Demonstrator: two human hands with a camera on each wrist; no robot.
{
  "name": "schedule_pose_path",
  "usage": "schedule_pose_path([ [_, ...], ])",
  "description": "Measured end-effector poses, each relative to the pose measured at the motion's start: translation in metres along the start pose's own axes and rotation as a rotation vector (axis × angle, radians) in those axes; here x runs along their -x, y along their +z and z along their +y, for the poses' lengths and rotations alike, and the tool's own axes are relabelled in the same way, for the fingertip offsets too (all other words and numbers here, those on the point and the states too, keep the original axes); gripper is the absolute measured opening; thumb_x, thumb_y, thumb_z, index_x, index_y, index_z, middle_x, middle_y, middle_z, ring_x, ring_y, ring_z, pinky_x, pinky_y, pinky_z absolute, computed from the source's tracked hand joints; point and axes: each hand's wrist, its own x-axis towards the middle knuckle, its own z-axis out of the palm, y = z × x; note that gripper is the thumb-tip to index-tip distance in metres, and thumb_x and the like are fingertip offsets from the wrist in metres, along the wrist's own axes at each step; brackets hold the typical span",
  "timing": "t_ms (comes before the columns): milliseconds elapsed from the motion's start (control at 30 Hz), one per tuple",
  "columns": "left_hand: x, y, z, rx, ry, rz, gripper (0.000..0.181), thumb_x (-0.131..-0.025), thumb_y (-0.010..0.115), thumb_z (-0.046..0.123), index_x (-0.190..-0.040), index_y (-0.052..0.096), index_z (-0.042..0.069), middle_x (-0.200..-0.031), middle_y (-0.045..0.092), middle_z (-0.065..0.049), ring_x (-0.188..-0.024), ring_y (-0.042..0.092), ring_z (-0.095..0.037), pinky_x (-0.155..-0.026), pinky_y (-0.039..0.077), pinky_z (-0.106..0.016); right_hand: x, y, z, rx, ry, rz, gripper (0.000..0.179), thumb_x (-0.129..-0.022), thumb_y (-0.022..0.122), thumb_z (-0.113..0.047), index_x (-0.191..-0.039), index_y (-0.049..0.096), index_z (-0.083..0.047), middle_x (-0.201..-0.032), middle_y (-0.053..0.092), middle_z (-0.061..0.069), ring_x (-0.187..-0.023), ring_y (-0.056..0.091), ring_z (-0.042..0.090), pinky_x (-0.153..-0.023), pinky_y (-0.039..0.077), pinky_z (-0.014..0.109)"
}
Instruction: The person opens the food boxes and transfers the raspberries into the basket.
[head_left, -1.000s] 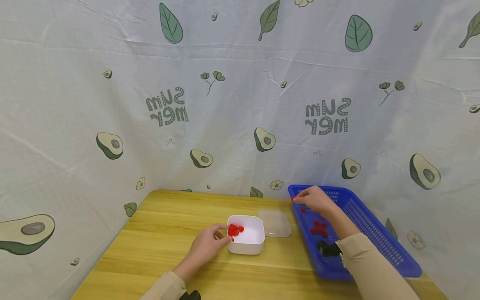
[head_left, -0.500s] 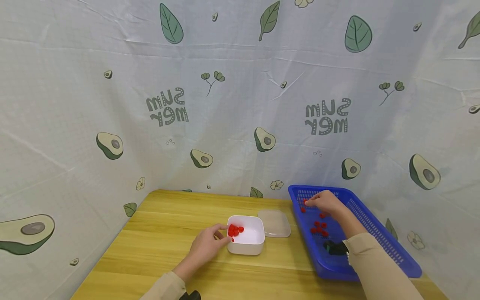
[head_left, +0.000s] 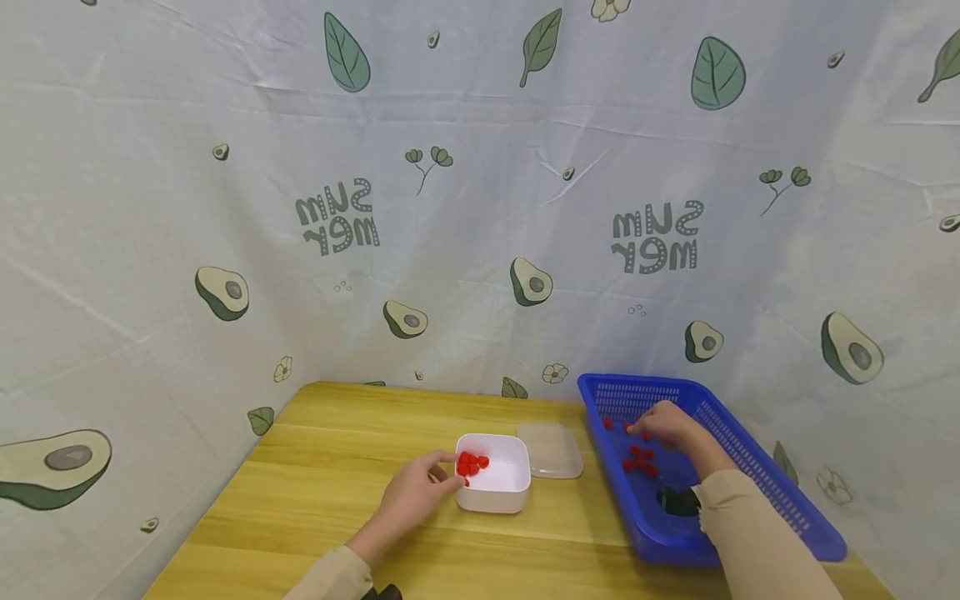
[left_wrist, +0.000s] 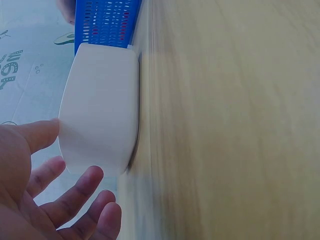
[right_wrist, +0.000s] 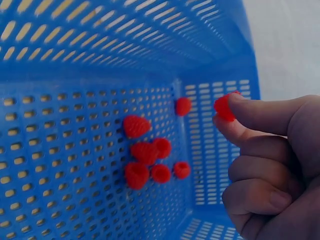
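While some berries [head_left: 468,464] sit in the box [head_left: 491,502], loose berries [right_wrist: 136,175] remain in the basket [head_left: 641,533] to its right, where the right hand [right_wrist: 272,170] pinches one berry [right_wrist: 224,107]; the relaxed left hand [head_left: 411,492] touches the box.

1. The word "summer" [head_left: 339,217], in grey letters on the pale printed cloth [head_left: 465,217], left of centre in the head view; it runs mirrored (so it reads from right to left), "sum" above "mer".
2. A second "summer" [head_left: 656,237], mirrored likewise, farther right on that cloth.
3. In the left wrist view, a cut-off lettering fragment [left_wrist: 10,67], turned sideways, on the cloth.
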Motion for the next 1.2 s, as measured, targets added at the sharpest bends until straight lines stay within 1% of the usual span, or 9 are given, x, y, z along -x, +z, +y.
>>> schedule_pose_path([
  [67, 0.000, 0.000, 0.000, 0.000, -0.001, -0.004, 0.040, -0.090, 0.076, 0.035, -0.125, 0.069, 0.016, -0.092, 0.065, 0.001, -0.079, 0.056, -0.018, -0.065, 0.044, -0.033, 0.001, 0.000, 0.004, 0.016, -0.017, -0.010, 0.025, -0.089, 0.070, -0.012, -0.068, 0.057, -0.010, -0.052, 0.031, -0.007, -0.046, 0.027, 0.007, -0.045, 0.028, 0.023],
  [233, 0.000, 0.000, 0.001, 0.000, -0.005, -0.009, 0.040, -0.090, 0.076, 0.034, -0.125, 0.069, 0.017, -0.092, 0.065, 0.002, -0.079, 0.055, -0.018, -0.064, 0.044, -0.033, 0.005, 0.002, 0.010, 0.066, -0.028, -0.020, 0.045, -0.089, 0.070, -0.013, -0.057, 0.038, -0.019, -0.050, 0.031, -0.009, -0.044, 0.029, 0.006, -0.044, 0.029, 0.022],
  [300, 0.001, 0.000, 0.002, -0.002, -0.004, -0.008, 0.040, -0.089, 0.076, 0.034, -0.125, 0.069, 0.017, -0.091, 0.065, 0.002, -0.079, 0.055, -0.018, -0.064, 0.044, -0.033, 0.007, 0.002, 0.013, 0.077, -0.008, -0.018, 0.049, -0.089, 0.070, -0.014, -0.057, 0.034, -0.021, -0.050, 0.031, -0.009, -0.044, 0.030, 0.006, -0.044, 0.029, 0.022],
  [500, 0.000, -0.001, 0.002, -0.015, 0.004, -0.002, 0.040, -0.089, 0.075, 0.035, -0.124, 0.069, 0.018, -0.091, 0.065, 0.002, -0.078, 0.056, -0.017, -0.065, 0.044, -0.032, 0.006, 0.000, 0.021, 0.121, 0.028, -0.002, 0.048, -0.088, 0.071, -0.018, -0.055, 0.035, -0.020, -0.047, 0.033, -0.007, -0.043, 0.031, 0.007, -0.043, 0.028, 0.022],
  [667, 0.000, -0.001, 0.001, -0.017, 0.011, -0.008, 0.040, -0.089, 0.075, 0.035, -0.125, 0.069, 0.017, -0.091, 0.065, 0.002, -0.077, 0.055, -0.017, -0.064, 0.043, -0.033, 0.007, -0.001, 0.025, 0.110, 0.050, 0.005, 0.049, -0.088, 0.071, -0.018, -0.055, 0.035, -0.018, -0.047, 0.033, -0.007, -0.044, 0.031, 0.007, -0.044, 0.028, 0.022],
  [800, 0.000, 0.000, 0.000, -0.019, 0.012, -0.008, 0.040, -0.089, 0.076, 0.034, -0.124, 0.069, 0.017, -0.091, 0.066, 0.001, -0.078, 0.056, -0.017, -0.065, 0.044, -0.033, 0.007, 0.000, 0.027, 0.102, 0.053, 0.007, 0.048, -0.088, 0.070, -0.018, -0.056, 0.034, -0.018, -0.047, 0.032, -0.007, -0.044, 0.030, 0.008, -0.044, 0.028, 0.022],
  [967, 0.001, 0.000, 0.000, -0.016, 0.005, -0.007, 0.039, -0.089, 0.075, 0.035, -0.124, 0.069, 0.017, -0.091, 0.066, 0.002, -0.079, 0.056, -0.017, -0.065, 0.044, -0.033, 0.009, -0.001, 0.019, 0.075, 0.011, -0.003, 0.046, -0.089, 0.069, -0.017, -0.059, 0.034, -0.019, -0.050, 0.031, -0.007, -0.045, 0.027, 0.008, -0.043, 0.027, 0.023],
  [1100, 0.000, 0.000, 0.001, -0.015, 0.000, -0.005, 0.039, -0.090, 0.075, 0.036, -0.124, 0.069, 0.018, -0.092, 0.066, 0.002, -0.079, 0.056, -0.017, -0.066, 0.045, -0.033, 0.012, -0.004, 0.002, 0.043, -0.033, -0.001, 0.032, -0.089, 0.069, -0.015, -0.064, 0.051, -0.009, -0.059, 0.038, -0.003, -0.052, 0.032, 0.012, -0.049, 0.031, 0.027],
  [1200, -0.001, 0.000, 0.001, -0.019, 0.005, -0.001, 0.039, -0.090, 0.075, 0.035, -0.124, 0.069, 0.017, -0.092, 0.066, 0.002, -0.079, 0.056, -0.017, -0.066, 0.045, -0.033, 0.015, -0.006, -0.014, 0.051, -0.063, 0.015, 0.022, -0.090, 0.070, -0.016, -0.085, 0.070, 0.005, -0.076, 0.057, 0.009, -0.066, 0.049, 0.022, -0.060, 0.044, 0.036],
])
